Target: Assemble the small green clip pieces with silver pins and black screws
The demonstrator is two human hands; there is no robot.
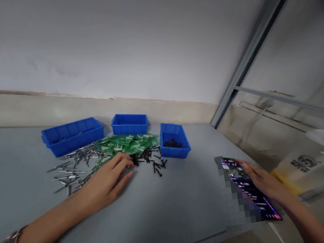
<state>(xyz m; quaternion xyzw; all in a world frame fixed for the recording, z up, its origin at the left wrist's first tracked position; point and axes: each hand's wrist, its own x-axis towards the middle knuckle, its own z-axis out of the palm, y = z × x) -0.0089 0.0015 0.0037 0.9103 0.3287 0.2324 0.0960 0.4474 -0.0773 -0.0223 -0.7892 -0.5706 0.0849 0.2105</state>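
Note:
My left hand [110,182] rests on the grey table, fingers loosely bent and thumb apart, with nothing visible in it. Its fingertips are beside loose black screws [158,167] and a heap of green plastic packets [127,143]. Silvery metal pins [69,177] lie scattered behind and left of that hand. At the table's right edge, my right hand [259,178] holds a smartphone [251,189] with its screen lit and tilted toward me. Part of the phone is blurred out by blocks.
Along the wall stand a long blue bin [74,138] with a few pins, a smaller blue bin [130,124], and a blue bin [174,140] holding black screws. A metal frame post [236,91] rises at the right. Beyond it is a pale printed bag [303,164].

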